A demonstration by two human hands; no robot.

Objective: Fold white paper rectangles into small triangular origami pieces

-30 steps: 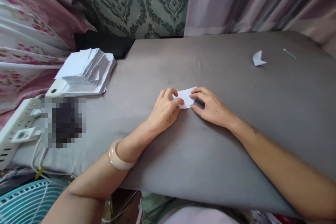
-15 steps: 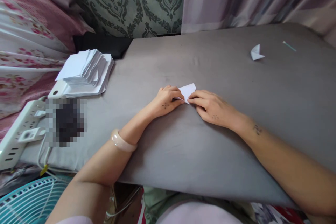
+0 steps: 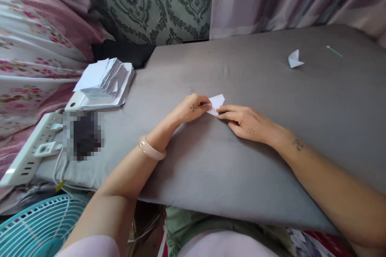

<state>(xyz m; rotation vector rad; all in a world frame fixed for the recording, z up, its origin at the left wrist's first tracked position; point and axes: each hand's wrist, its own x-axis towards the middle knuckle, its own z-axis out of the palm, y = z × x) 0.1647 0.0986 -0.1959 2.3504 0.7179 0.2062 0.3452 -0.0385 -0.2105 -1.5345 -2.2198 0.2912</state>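
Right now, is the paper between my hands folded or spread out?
Folded, at least partly: the paper shows slanted edges and a crease between the left hand and right hand. Part is hidden.

Sheet (image 3: 218,100) between left hand (image 3: 194,108) and right hand (image 3: 249,122), paper stack (image 3: 99,78) at left, paper piece (image 3: 294,60) behind at right

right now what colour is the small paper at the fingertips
The small paper is white, as the head view, the only one, shows.

Looks like someone's home to me. Flowery curtain (image 3: 33,44) on the left, patterned wallpaper (image 3: 163,4), purple drapes (image 3: 238,4), plus a desk (image 3: 256,76) under grey cloth.
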